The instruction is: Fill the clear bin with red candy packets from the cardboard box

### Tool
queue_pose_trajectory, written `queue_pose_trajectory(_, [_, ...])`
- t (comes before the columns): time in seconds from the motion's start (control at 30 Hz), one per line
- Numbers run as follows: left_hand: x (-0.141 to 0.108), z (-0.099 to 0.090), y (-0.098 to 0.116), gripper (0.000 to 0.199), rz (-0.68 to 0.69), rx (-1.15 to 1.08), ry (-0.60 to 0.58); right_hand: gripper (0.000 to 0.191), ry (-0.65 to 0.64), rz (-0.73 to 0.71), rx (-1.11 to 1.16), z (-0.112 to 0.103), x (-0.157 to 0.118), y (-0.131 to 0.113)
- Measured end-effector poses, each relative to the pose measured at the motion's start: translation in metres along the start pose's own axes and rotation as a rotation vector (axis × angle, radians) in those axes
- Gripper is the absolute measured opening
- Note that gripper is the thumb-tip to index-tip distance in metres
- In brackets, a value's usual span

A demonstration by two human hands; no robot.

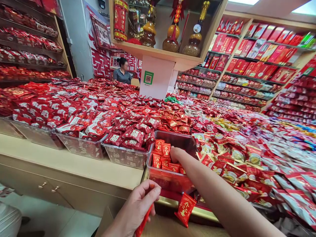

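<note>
One red wrapper (144,224) pokes from the left hand (138,205), fingers curled closed around it. Beyond, a lone packet (186,209) sits before the clear bin (170,179), probably light and slick, best pinched by its crimped end. The right hand (177,154) dips inside beside more packets (166,150); its grip I can't tell.

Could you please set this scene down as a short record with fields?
Left hand: holds a red item, mostly hidden
Right hand: inside a clear bin, fingers hidden
Bin contents: red packets with gold characters
Loose packet: in front of the bin
Background: person in a grey top; green-bordered QR sign on a white panel
</note>
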State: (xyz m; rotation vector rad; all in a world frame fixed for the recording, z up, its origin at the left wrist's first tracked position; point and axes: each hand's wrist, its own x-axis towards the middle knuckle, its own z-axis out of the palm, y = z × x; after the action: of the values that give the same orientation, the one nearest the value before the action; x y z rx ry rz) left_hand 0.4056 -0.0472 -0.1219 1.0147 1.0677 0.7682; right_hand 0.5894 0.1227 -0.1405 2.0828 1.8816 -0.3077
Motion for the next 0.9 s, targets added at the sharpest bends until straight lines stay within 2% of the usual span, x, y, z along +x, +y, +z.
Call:
queue_pose_trajectory(0.17, [0.003,-0.004,-0.004,0.031,0.008,0.003,-0.061,0.031,0.017,-0.055,-0.063,-0.003,-0.015,0.002])
queue_pose_trajectory(0.4, [0.002,-0.002,-0.003,0.028,0.016,0.024,-0.042,0.030,0.071,-0.094,-0.093,-0.008,-0.014,0.005])
queue_pose_trajectory(0.63, [0.004,-0.004,-0.007,0.030,0.031,0.008,-0.063,0.022,-0.151,-0.059,-0.072,-0.024,-0.005,0.003])
queue_pose_trajectory(0.7, [0.004,-0.005,-0.008,0.031,0.031,-0.001,-0.058,0.023,-0.180,-0.054,-0.064,-0.030,-0.005,0.004])
queue_pose_trajectory(0.8, [0.005,-0.005,-0.005,0.031,0.029,-0.004,-0.054,0.023,-0.146,-0.059,-0.053,-0.038,-0.004,0.005])
queue_pose_trajectory(0.9, [0.005,-0.004,-0.003,0.031,0.019,-0.005,-0.055,0.022,-0.042,-0.078,-0.032,-0.043,0.000,0.007])
